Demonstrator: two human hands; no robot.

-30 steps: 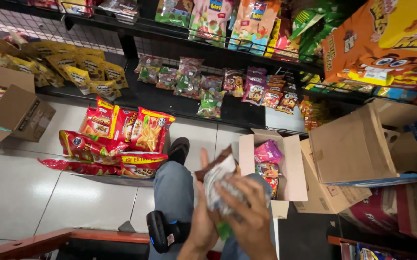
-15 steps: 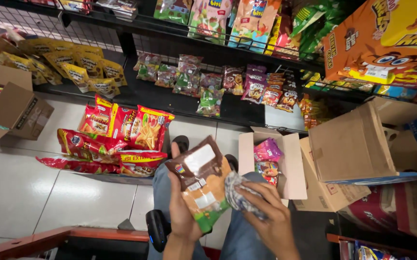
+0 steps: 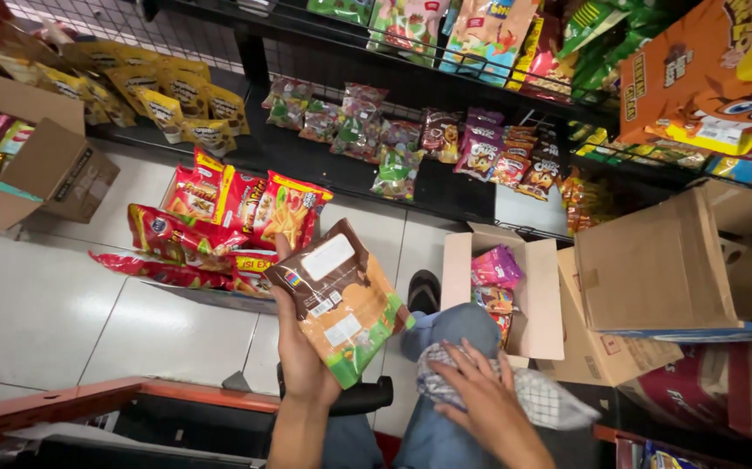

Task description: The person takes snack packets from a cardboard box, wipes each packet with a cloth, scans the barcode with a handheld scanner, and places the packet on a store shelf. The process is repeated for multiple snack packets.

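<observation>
Right now my left hand [image 3: 300, 356] is wrapped around a brown snack pouch [image 3: 341, 300], holding it up tilted above my knee. Meanwhile my right hand [image 3: 484, 404] lies flat with fingers spread on a checkered cloth [image 3: 550, 401] across my lap, gripping nothing. Just beyond it sits an open cardboard box [image 3: 456, 278] with pink packets [image 3: 496, 266], and red snack bags [image 3: 220, 217] lie on the floor.

My left hand [image 3: 300, 358] grips a brown-and-green snack pouch [image 3: 341, 300] bearing white labels. Red chip bags [image 3: 220, 221] lie just left of that pouch, and pink packets [image 3: 496, 267] fill the open carton [image 3: 543, 304] to its right.
</observation>
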